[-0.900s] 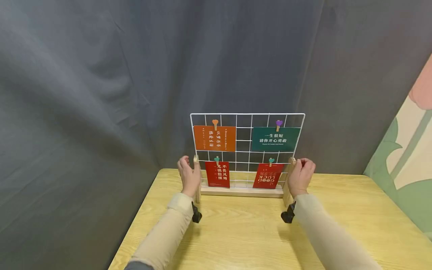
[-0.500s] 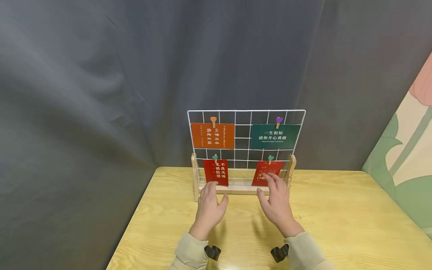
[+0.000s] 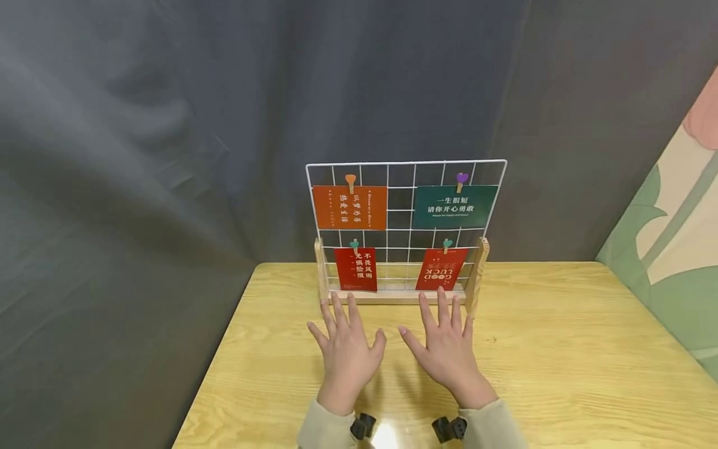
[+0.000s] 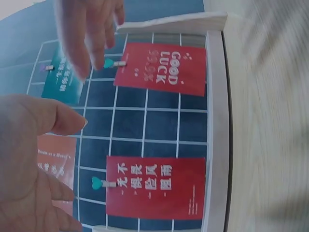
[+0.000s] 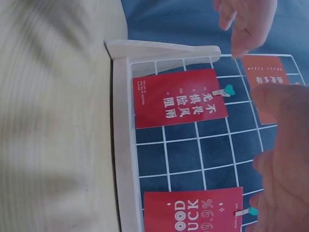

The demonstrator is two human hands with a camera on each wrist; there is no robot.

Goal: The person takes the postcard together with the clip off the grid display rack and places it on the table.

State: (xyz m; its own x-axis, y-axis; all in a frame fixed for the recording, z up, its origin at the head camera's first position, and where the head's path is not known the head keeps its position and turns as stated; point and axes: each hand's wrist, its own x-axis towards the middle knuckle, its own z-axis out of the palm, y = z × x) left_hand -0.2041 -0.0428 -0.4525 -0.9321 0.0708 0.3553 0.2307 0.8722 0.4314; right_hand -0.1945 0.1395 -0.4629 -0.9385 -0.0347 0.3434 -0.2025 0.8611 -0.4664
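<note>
We find left hand (image 3: 344,352), right hand (image 3: 445,352) equally near rack (image 3: 399,230) | rack beyond fingertips, long side crosswise | fingers spread, holding nothing

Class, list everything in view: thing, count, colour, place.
Table: 1, yellow, foreground
Wooden stand: 1, pale, on table
Wire grid: 1, white, in stand
Upper cards: 2, orange left, green right, on grid
Lower cards: 2, red, on grid
Heart clips: 4, orange, purple, two teal, on cards
Curtain: count unclear, dark grey, behind table
Patterned panel: 1, green, cream, pink, far right
Wrist cameras: 2, black, at wrists
Sleeves: 2, beige, bottom edge
Left hand: 1, bare, before grid, left side
Right hand: 1, bare, before grid, right side
</note>
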